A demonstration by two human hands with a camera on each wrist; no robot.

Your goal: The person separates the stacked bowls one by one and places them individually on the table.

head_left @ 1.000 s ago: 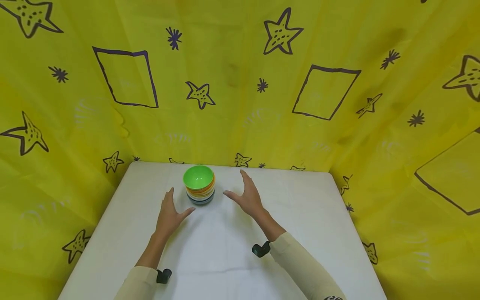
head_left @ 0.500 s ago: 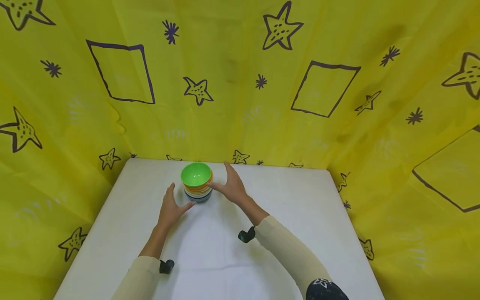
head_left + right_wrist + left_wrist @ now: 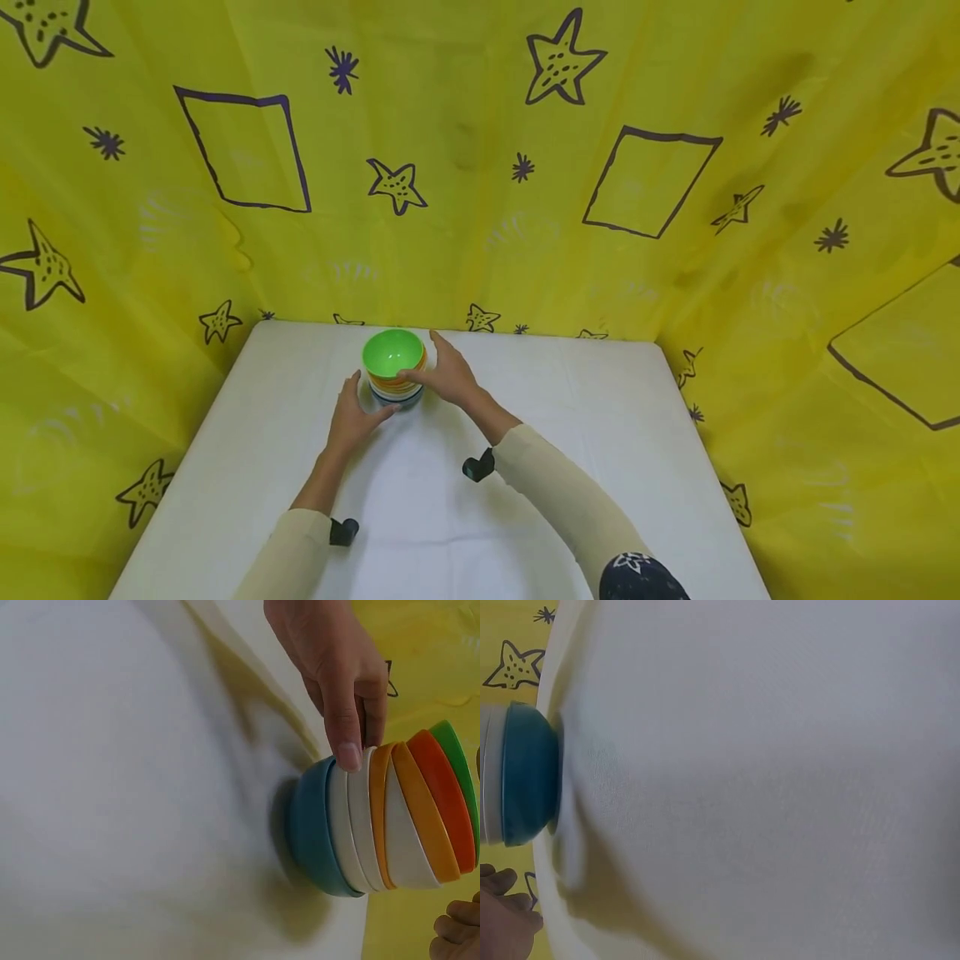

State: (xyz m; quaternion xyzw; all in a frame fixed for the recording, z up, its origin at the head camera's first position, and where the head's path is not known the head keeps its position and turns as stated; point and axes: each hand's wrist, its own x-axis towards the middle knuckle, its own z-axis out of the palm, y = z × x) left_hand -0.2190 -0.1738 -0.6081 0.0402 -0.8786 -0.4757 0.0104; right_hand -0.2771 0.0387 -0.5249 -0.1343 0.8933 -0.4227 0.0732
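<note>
Presumably for balance, the left hand (image 3: 352, 423) and right hand (image 3: 450, 377) spread around the leaning stack of round, glossy green, orange, white and teal bowls (image 3: 390, 357), centre-left in frame. Firm contact I can't tell.

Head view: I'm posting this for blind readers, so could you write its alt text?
A left hand and a right hand flank a stack of bowls, a green bowl on top, near the far edge of a white table. Star-patterned yellow sheeting rises behind it and on both sides.
</note>
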